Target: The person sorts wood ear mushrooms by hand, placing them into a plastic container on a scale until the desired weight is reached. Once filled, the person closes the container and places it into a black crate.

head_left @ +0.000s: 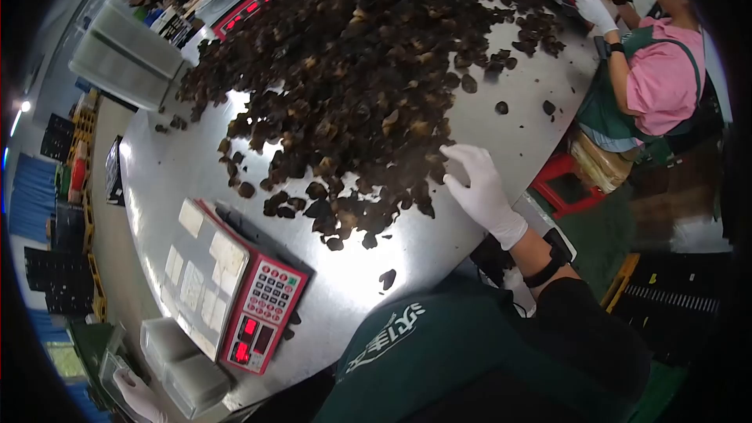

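Observation:
A large heap of dark dried mushroom pieces [368,70] covers the shiny round metal table [180,164]. My right hand [479,188], in a white glove with a black band on the wrist, rests with fingers spread on the heap's near edge. My left hand [137,395], also in a white glove, is low at the bottom left beside clear plastic boxes [184,368]. It is small and partly cut off, so its grip is unclear. A few loose pieces [387,278] lie apart from the heap near me.
A weighing scale [251,305] with a red keypad and lit display sits on the table edge close to me. A second scale [247,0] stands at the far side. A co-worker in a pink top [662,70] reaches a gloved hand [593,9] into the heap. Clear bins [125,55] stand far left.

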`<action>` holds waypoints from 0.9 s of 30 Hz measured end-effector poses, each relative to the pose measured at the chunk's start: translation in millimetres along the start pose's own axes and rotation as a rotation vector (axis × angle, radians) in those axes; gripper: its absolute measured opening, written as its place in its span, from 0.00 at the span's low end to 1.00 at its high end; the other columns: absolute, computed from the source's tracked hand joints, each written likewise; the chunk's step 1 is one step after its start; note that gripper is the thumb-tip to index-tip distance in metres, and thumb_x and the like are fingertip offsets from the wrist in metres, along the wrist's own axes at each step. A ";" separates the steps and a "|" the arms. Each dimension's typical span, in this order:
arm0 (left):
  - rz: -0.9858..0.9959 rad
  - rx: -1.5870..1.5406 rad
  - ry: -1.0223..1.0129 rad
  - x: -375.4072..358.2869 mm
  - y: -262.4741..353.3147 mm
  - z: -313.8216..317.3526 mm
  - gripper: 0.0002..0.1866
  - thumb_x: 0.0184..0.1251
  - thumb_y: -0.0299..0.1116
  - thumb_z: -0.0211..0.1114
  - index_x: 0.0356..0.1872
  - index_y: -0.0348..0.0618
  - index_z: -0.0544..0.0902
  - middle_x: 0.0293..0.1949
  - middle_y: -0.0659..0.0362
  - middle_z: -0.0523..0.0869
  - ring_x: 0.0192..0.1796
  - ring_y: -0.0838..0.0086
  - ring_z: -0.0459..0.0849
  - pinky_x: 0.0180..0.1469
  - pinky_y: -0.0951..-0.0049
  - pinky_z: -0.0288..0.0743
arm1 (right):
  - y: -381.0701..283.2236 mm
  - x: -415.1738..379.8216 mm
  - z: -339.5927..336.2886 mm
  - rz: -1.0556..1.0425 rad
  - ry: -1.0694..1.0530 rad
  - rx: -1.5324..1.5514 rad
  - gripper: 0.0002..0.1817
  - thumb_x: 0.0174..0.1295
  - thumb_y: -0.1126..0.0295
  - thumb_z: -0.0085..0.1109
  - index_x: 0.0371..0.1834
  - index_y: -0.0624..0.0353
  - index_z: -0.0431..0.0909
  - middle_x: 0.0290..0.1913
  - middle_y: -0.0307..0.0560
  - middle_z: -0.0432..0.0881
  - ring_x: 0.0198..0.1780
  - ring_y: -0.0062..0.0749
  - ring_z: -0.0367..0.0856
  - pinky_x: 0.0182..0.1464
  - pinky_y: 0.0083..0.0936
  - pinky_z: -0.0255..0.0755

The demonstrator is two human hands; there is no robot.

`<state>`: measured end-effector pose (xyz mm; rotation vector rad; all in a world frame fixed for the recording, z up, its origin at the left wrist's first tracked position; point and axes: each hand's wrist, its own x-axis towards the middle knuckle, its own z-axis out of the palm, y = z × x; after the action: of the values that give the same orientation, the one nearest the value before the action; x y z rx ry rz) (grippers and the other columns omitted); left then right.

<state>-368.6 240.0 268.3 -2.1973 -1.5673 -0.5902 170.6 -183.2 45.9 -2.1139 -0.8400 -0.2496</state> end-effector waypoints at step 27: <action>0.853 -0.808 -0.423 -211.7 364.0 51.0 0.22 0.67 0.29 0.65 0.62 0.36 0.78 0.60 0.42 0.80 0.58 0.47 0.81 0.60 0.55 0.74 | 41.0 17.1 26.0 0.343 0.098 -0.052 0.18 0.60 0.56 0.65 0.48 0.55 0.85 0.42 0.48 0.86 0.49 0.46 0.83 0.54 0.43 0.74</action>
<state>-78.6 -12.8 89.6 -3.4226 -0.3467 -0.5335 207.2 -173.0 11.1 -2.2331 -0.4078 -0.1925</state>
